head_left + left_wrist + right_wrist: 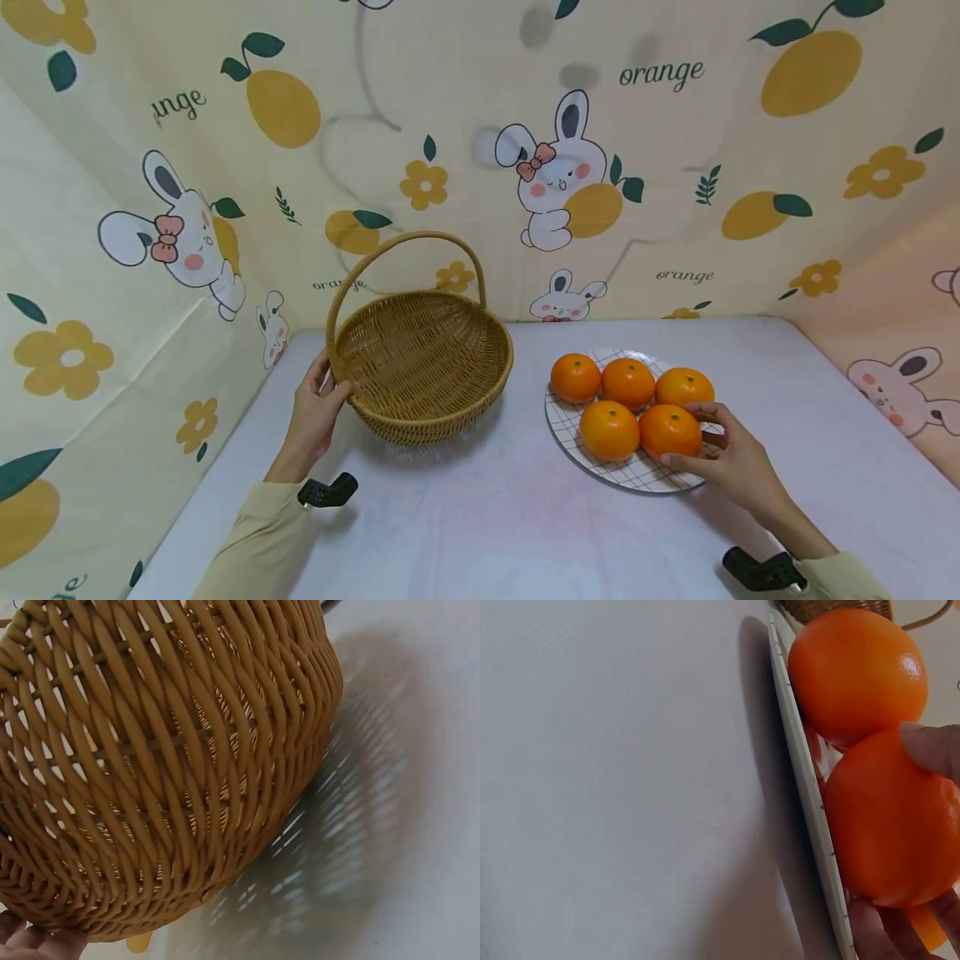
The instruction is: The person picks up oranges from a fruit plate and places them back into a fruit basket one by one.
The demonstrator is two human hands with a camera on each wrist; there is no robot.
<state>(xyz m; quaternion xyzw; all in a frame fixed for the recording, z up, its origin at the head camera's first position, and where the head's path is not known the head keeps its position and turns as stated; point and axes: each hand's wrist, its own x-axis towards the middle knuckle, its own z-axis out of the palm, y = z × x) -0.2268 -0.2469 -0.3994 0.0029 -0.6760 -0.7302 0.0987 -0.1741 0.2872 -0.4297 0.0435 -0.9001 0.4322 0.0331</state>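
Observation:
My left hand point(318, 410) grips the left rim of a brown woven basket point(423, 429) with a tall arched handle. In the head view the basket leans toward me, its hollow inside showing. My right hand point(738, 462) has thumb and fingers curled around the front right orange point(670, 432), which sits on a round white plate point(558, 425) with a dark grid pattern. Several more oranges, among them a front left orange point(609, 431), share the plate. From the right wrist, the held orange point(892, 817) appears between thumb and fingers, beside another orange point(857, 675).
A white cloth covers the table point(480, 533). Behind it and at both sides hangs a cream curtain point(450, 67) printed with rabbits, flowers and oranges. Each wrist carries a black camera mount, the left mount point(327, 490) and the right mount point(763, 571).

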